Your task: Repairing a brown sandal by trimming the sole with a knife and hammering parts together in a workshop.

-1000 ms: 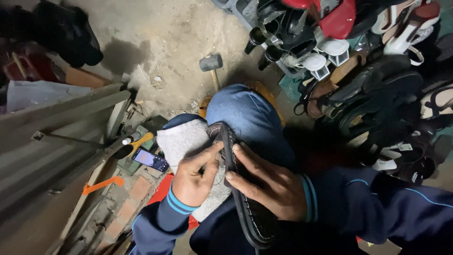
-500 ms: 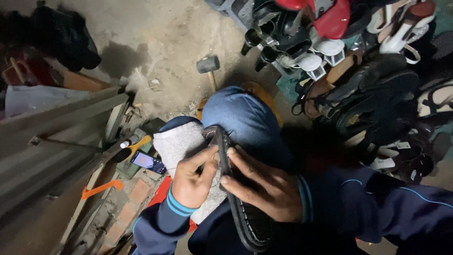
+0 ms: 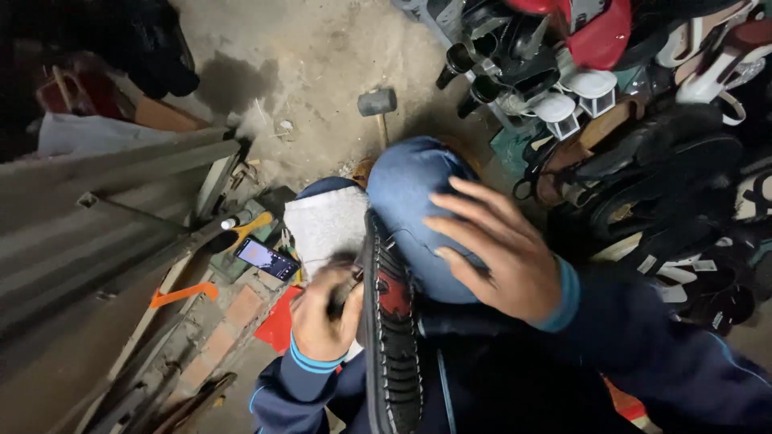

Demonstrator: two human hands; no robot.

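Here, the left hand, fingers curled tight on a small dark tool too blurred to identify, presses beside a black treaded shoe sole across the lap; the right hand hovers above a knee, 5 fingers spread wide, empty.

One lit screen shows: a phone, a slim dark rectangle lying flat and tilted on the cluttered low ledge at about nine o'clock from the picture's centre, its display glowing bluish-purple. At about three to four o'clock, among the heap of dark sandals, small pale rectangular tags hang from straps. At about ten o'clock, a crumpled whitish plastic bag lies behind the grey metal sheet.
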